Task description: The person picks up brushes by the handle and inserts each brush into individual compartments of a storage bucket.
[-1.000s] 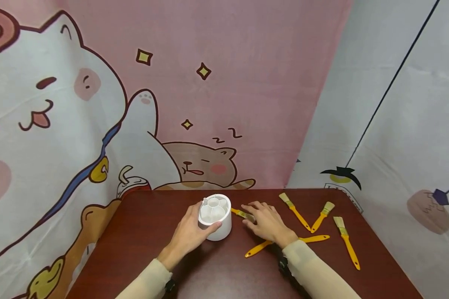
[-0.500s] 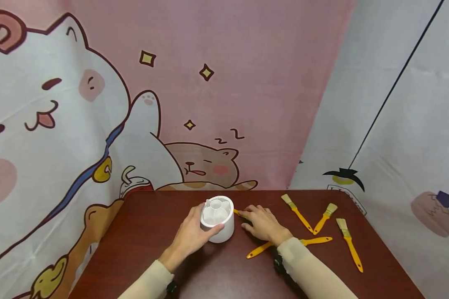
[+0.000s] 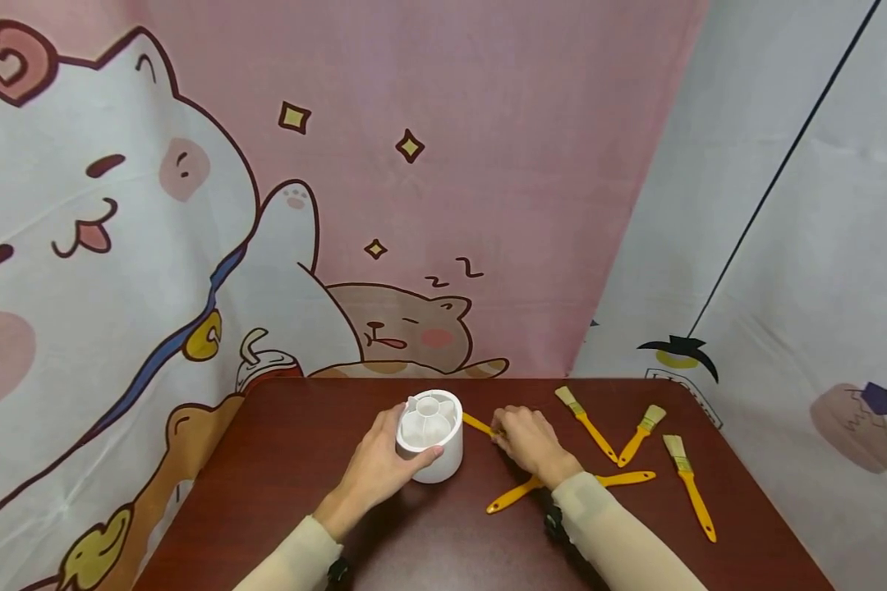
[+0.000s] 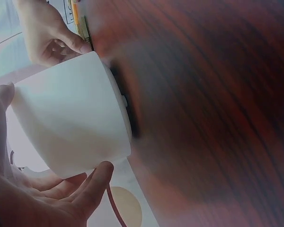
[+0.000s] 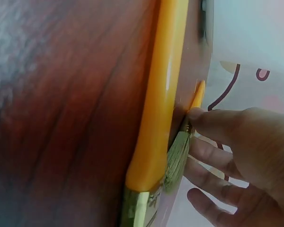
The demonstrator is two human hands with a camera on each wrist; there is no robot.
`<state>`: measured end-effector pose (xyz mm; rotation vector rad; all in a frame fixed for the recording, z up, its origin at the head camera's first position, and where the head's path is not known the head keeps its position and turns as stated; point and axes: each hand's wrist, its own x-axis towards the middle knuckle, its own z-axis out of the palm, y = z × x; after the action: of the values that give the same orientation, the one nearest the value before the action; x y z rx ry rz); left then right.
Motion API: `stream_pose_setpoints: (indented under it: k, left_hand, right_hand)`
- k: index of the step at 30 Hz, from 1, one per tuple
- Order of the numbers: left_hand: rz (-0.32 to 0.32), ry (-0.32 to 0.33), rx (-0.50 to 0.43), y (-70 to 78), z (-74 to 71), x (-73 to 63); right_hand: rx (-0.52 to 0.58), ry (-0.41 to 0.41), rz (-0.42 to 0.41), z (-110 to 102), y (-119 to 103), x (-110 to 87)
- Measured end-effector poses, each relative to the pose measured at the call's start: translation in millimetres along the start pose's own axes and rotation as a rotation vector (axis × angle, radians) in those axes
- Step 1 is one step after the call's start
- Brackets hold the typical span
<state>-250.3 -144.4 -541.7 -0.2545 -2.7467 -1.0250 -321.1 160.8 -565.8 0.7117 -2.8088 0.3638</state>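
My left hand [image 3: 377, 464] holds a round white container [image 3: 443, 455] upright on the table, thumb at its front and fingers round its far left side. Its top shows a ring of compartments about a small central cup. My right hand [image 3: 530, 439], just right of the container, pinches a paintbrush [image 3: 476, 423] with a yellow handle. In the right wrist view the thumb and fingers meet near the metal band, and the paintbrush's pale bristles [image 5: 177, 163] point back toward the wrist. The handle's end reaches close to the container, which partly hides it in the head view.
Two yellow handles, a left one [image 3: 513, 496] and a right one [image 3: 627, 478], stick out from under my right forearm. Three more paintbrushes lie to the right: one at the back [image 3: 587, 425], one in the middle [image 3: 641, 435], one near the right edge [image 3: 691, 488]. A printed curtain [image 3: 532, 205] hangs behind the table.
My right hand's fingers were spread over the paintbrush; they have closed on it, and the hand has shifted slightly right. More of its handle shows now. The left hand keeps its hold.
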Motion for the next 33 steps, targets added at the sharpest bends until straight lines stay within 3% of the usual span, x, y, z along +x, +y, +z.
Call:
stream_pose_setpoints:
  k: [9, 18, 33]
  left_hand:
    - [0.006, 0.000, -0.007, -0.5, 1.1, -0.6]
    - [0.030, -0.012, -0.046, 2.5, 1.0, -3.5]
    - [0.061, -0.043, -0.059, 16.1, 6.7, -16.8]
  right_hand:
    - [0.097, -0.020, 0.107, -1, 8, -7.9]
    - [0.194, 0.031, 0.188, -22, 17, -20.3]
    - [0.406, 0.261, 0.250, -63, 30, -47.2]
